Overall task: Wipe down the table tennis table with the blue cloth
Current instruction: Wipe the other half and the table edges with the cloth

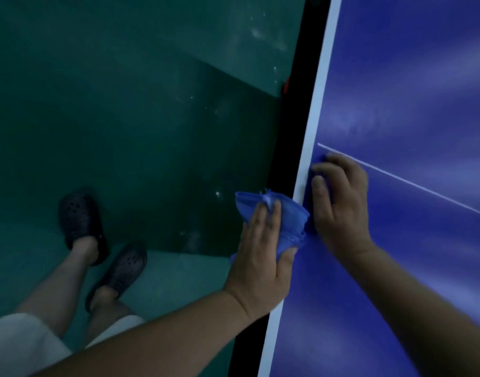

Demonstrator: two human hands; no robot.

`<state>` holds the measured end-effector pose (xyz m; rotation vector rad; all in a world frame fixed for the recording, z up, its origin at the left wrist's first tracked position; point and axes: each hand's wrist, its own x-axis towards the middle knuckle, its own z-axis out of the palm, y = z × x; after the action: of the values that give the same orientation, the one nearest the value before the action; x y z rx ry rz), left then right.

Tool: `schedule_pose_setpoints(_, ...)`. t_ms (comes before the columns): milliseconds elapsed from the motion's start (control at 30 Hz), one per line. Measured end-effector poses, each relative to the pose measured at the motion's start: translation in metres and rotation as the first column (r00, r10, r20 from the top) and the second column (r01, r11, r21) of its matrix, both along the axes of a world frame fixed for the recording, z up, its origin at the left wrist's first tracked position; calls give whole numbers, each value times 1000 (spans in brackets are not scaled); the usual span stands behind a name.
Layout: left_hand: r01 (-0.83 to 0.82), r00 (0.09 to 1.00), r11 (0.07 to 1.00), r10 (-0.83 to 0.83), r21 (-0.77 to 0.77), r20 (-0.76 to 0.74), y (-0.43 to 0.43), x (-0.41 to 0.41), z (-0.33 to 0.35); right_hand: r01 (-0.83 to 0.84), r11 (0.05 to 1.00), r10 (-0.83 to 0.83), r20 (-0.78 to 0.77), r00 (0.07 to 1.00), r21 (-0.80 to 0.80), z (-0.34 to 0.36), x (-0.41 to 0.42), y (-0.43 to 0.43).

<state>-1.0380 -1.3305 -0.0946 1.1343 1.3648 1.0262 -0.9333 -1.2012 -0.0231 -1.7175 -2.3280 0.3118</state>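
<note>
Bare table top [423, 104] spreads rightward; open green floor [124, 118] lies left.

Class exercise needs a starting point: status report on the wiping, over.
Left hand grips blue cloth at edge of table. Right hand rests on table top; cloth under it unclear. No obstacle seen near hands.

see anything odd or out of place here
Nothing broken or spilled. The cloth is bunched in the left hand, hanging off the edge of the table instead of lying flat on it. Pale streaks cross the table top; smears or glare, cannot tell.
</note>
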Motion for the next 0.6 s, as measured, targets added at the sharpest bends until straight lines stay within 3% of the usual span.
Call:
schedule_pose_setpoints(100, 80, 997, 996, -80, -25, 7, 30, -9, 2, -69, 998, 68, 75, 995, 10, -5, -22, 84)
schedule_pose_setpoints(200, 56, 997, 993, -50, -106, 55, 92, -13, 10, 43, 999, -40, 112, 993, -21, -17, -34, 144)
schedule_pose_setpoints(467, -17, 998, 994, 23, -104, 56, 293, -38, 3, 87, 996, -87, -1, 996, -17, -30, -26, 153)
schedule_pose_setpoints(600, -67, 997, 994, 71, -84, 44, 286, -34, 2, 94, 995, -93, 19, 995, -15, -30, -27, 152)
